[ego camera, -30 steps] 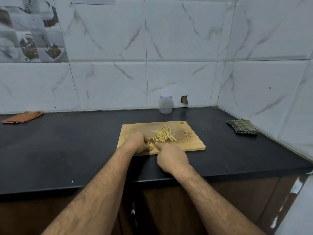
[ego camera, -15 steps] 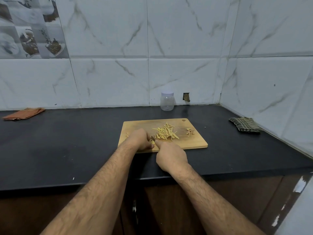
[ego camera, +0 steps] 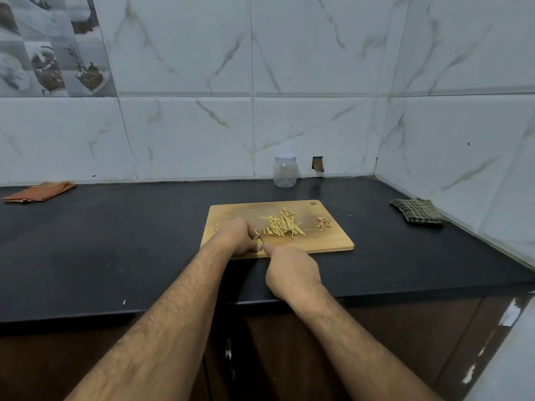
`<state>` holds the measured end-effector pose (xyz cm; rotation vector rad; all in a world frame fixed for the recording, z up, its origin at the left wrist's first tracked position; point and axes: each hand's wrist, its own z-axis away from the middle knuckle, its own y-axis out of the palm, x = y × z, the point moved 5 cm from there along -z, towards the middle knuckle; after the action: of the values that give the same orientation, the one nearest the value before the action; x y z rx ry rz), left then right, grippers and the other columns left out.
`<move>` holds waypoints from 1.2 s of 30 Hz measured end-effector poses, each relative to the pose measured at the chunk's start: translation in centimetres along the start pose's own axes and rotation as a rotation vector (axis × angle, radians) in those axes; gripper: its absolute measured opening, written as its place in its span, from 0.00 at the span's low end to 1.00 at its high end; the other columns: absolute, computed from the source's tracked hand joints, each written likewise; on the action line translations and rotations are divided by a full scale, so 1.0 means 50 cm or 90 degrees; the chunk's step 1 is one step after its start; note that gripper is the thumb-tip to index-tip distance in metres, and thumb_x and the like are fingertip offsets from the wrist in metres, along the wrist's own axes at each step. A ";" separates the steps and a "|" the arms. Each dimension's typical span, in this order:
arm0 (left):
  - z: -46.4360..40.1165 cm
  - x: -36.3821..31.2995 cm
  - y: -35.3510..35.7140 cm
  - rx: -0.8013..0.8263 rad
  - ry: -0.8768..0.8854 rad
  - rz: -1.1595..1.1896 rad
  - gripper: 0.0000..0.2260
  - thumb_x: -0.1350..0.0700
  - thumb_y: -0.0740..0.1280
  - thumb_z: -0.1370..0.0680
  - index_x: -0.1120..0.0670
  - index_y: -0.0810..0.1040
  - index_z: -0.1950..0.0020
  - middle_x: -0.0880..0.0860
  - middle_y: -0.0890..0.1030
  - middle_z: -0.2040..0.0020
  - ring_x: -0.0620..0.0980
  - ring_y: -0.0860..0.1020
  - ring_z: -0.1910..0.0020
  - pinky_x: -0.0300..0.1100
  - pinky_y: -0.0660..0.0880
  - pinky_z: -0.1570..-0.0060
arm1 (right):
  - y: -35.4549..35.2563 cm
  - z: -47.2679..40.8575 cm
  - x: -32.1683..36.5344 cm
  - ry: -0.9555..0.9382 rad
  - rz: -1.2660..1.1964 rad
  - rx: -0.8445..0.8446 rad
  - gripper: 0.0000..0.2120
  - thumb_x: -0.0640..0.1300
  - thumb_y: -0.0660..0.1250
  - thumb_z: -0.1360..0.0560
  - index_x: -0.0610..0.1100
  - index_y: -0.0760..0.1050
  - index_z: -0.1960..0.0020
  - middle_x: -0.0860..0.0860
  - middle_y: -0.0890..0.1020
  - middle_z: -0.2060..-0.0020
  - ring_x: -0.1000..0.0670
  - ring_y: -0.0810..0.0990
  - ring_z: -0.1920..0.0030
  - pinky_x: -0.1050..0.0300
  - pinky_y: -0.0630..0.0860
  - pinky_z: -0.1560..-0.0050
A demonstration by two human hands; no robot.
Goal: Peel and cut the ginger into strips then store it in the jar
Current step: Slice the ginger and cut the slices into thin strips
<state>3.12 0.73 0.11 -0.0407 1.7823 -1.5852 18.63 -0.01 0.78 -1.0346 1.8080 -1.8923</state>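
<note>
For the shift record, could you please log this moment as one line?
stage: cutting | left hand: holds ginger piece on board | right hand: curled, knife hidden | strips: piled on board | jar: lidded, by wall

No text, label, brand or number can be read anywhere
</note>
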 end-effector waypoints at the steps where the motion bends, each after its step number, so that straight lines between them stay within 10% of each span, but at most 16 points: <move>1: -0.001 0.001 0.001 0.003 0.001 0.000 0.09 0.53 0.75 0.25 0.52 0.79 0.63 0.48 0.78 0.62 0.47 0.74 0.59 0.40 0.68 0.58 | 0.002 0.008 -0.005 0.003 0.010 0.010 0.31 0.36 0.59 0.21 0.58 0.60 0.22 0.46 0.78 0.37 0.44 0.77 0.38 0.51 0.75 0.46; 28: -0.005 0.015 0.004 0.018 0.011 0.094 0.02 0.57 0.75 0.26 0.54 0.85 0.54 0.47 0.76 0.69 0.45 0.71 0.66 0.39 0.68 0.59 | 0.000 -0.029 0.008 -0.006 -0.025 -0.023 0.22 0.37 0.59 0.23 0.53 0.71 0.31 0.47 0.80 0.42 0.45 0.78 0.42 0.53 0.72 0.53; 36: -0.010 0.021 0.005 -0.003 -0.001 0.096 0.12 0.57 0.76 0.26 0.52 0.78 0.67 0.46 0.73 0.72 0.45 0.69 0.69 0.39 0.65 0.65 | -0.002 -0.015 0.011 -0.009 0.015 -0.020 0.26 0.37 0.58 0.21 0.55 0.67 0.26 0.46 0.80 0.41 0.44 0.78 0.41 0.52 0.74 0.51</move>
<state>2.19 0.73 -0.61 0.0878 1.7463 -1.4733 17.75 0.18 1.08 -1.0298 1.8390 -1.8441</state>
